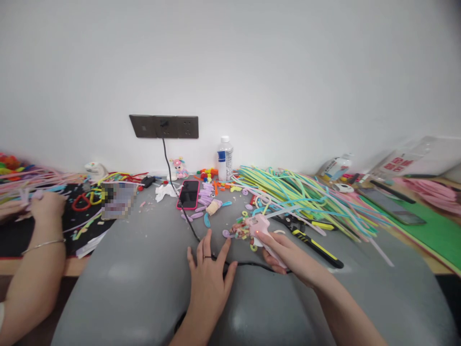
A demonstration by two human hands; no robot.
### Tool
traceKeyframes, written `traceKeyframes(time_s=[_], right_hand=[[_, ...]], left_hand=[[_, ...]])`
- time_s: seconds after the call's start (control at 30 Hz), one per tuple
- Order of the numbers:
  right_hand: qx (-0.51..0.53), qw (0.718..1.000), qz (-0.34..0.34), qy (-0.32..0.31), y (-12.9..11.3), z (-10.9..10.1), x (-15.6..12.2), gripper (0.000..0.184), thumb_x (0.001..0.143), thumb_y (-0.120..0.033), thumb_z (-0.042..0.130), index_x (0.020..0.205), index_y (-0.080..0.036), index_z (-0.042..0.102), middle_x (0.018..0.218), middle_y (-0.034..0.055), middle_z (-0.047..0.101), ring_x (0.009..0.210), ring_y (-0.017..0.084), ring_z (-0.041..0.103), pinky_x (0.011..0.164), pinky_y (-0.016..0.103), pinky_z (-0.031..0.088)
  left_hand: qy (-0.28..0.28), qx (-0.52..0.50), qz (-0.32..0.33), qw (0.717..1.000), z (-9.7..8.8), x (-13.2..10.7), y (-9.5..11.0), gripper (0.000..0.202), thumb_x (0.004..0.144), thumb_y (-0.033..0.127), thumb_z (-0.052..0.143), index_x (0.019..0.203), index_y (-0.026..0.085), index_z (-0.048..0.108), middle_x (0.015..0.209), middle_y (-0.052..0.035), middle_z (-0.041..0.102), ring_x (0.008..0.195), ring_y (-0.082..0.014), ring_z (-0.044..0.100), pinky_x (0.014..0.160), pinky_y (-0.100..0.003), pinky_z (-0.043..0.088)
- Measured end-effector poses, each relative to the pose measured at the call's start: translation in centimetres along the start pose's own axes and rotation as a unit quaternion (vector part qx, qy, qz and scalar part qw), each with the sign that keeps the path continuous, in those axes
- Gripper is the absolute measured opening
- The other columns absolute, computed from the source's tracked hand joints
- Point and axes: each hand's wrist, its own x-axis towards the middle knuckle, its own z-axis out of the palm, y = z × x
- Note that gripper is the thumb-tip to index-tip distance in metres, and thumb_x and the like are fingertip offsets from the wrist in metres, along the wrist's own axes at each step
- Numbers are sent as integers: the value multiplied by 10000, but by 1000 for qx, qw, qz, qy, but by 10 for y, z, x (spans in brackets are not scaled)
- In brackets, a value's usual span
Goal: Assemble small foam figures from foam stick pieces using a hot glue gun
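Note:
My right hand (279,252) is wrapped round the handle of a pale pink glue gun (260,223), which has a small orange light lit on its side. Its nozzle end is beside a little heap of curled pipe cleaner pieces (240,229). My left hand (211,274) lies with fingers spread over the grey table (144,288), across a black cord (252,264). A small purple coil (226,234) sits just past its fingertips. Short purple pipe cleaner pieces (205,194) and a cream fuzzy piece (213,207) lie farther back.
Beyond are a phone (189,194), a bottle (225,161) and a pink toy figure (179,168). Yellow-black pliers (317,247) lie right, below long pipe cleaners (298,192). The cord climbs to a wall socket (163,126). At left, a co-worker's arm (39,259) rests on a black mat.

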Motion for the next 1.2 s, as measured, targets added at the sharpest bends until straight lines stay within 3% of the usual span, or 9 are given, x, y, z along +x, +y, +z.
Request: traceKeyframes(time_s=[0.13,0.37,0.57,0.77,0.9,1.2], right_hand=[[-8,1000,-23,8,-4,-1,-3,685,686,-897,570,684,-227,425,437,-90,391,364,62,302,416,243,234],[23,992,-122,32,3,-6,-12,621,822,-803,545,676,-205,466,481,-68,399,388,68,341,441,249,257],[88,987,-71,110,23,-6,-19,686,749,-823,604,952,-169,561,496,-93,407,362,70,331,412,240,212],[89,987,-36,128,41,-4,-16,719,698,-875,579,874,-179,534,449,-109,390,342,59,324,413,224,205],[77,989,-30,121,39,-5,-14,711,682,-885,575,821,-189,526,435,-107,393,336,59,315,403,226,196],[60,992,-28,111,37,-7,-11,711,677,-885,570,783,-182,552,422,-108,367,332,61,308,397,227,205]], left_hand=[[1,-1,1,1000,0,0,0,458,975,276,533,1422,369,573,1550,-176,444,1360,-357,485,1070,-742,344],[5,-10,9,1000,-1,-2,-3,458,986,254,502,1430,345,567,1522,-176,475,1366,-357,480,1081,-761,316],[3,-35,38,999,-2,-8,0,441,985,232,495,1400,344,592,1523,-168,458,1380,-346,464,1078,-784,300],[8,-42,26,999,-3,-1,13,442,973,249,531,1395,363,595,1592,-158,359,1412,-382,419,1068,-795,303],[3,-35,5,999,1,8,19,430,974,266,535,1391,345,610,1597,-191,342,1421,-407,406,1053,-773,347],[-12,-22,-19,1000,6,14,23,442,975,325,547,1413,376,584,1629,-178,328,1454,-417,375,1072,-782,310]])
